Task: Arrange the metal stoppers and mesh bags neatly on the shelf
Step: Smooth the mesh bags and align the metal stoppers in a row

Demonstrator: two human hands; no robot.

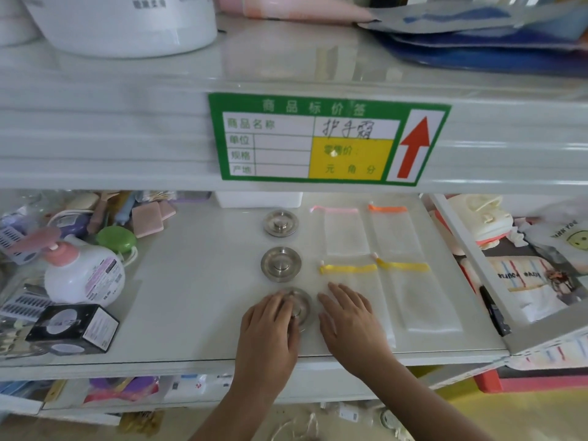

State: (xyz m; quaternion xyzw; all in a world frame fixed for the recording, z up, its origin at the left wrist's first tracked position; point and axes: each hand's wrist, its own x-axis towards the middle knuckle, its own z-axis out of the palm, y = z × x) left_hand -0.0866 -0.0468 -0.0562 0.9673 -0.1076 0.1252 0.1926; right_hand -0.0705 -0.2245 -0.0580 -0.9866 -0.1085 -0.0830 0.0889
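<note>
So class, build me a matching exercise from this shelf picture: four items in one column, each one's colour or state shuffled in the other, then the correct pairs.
Column 1
1. nearest metal stopper
2. back-right mesh bag
3. back-left mesh bag
4. pump bottle

Column 2
A. pink ribbon
B. partly under the left hand
C. white body, pink pump
D. orange ribbon

Pairs: 1-B, 2-D, 3-A, 4-C

Nearest stopper (301, 305): left half hidden under the left hand (270, 326).
Front yellow-ribbon bag (359, 300): near end covered by the right hand (348, 316).
Basin (127, 23): cut by the top edge.
</note>
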